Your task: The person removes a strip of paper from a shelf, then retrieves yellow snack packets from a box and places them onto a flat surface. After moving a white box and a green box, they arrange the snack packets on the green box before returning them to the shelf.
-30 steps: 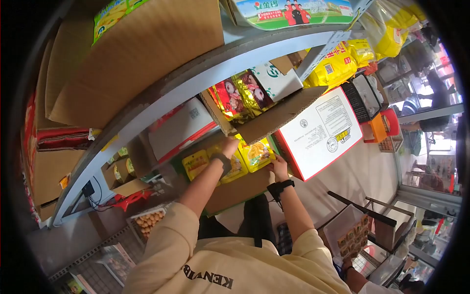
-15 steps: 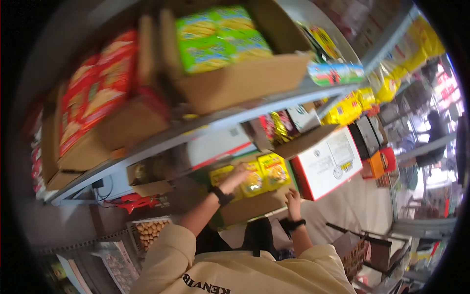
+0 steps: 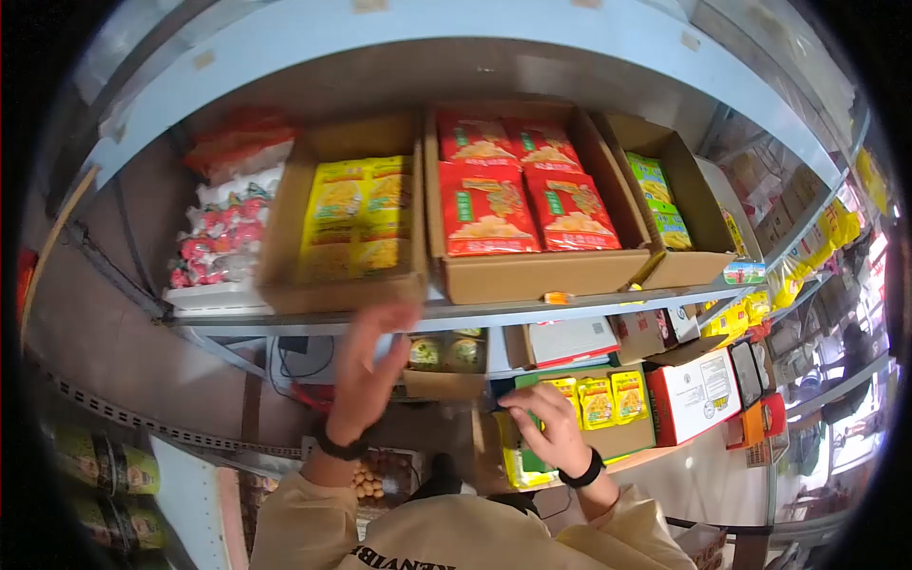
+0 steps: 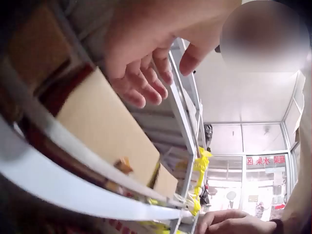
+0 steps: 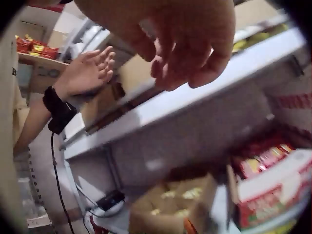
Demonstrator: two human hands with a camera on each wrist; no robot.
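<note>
My left hand (image 3: pixel 369 370) is raised before the upper shelf, its fingers loosely bent and nothing in them. Just beyond it stands a cardboard box (image 3: pixel 342 293) of yellow packets (image 3: pixel 353 214), blurred in the head view. Lower and to the right, my right hand (image 3: pixel 551 432) is in front of a green-edged carton (image 3: pixel 622 439) with yellow pouches (image 3: pixel 597 401) standing in it. No thing shows in its relaxed fingers. In the right wrist view the left hand (image 5: pixel 85 73) appears with spread fingers near the shelf edge (image 5: pixel 195 97).
On the upper shelf are a box of red packets (image 3: pixel 489 209), a box of green packets (image 3: pixel 655 190) and a tray of pink-wrapped pieces (image 3: pixel 223 237). Below stand a small carton of round tubs (image 3: pixel 445 382) and a white box (image 3: pixel 703 394). The shelf's front edge (image 3: pixel 532 309) runs between the levels.
Both hands have come away from the yellow pouches; the left rose toward the upper shelf. The head view has swung up and left, bringing the upper shelf's boxes into full sight.
</note>
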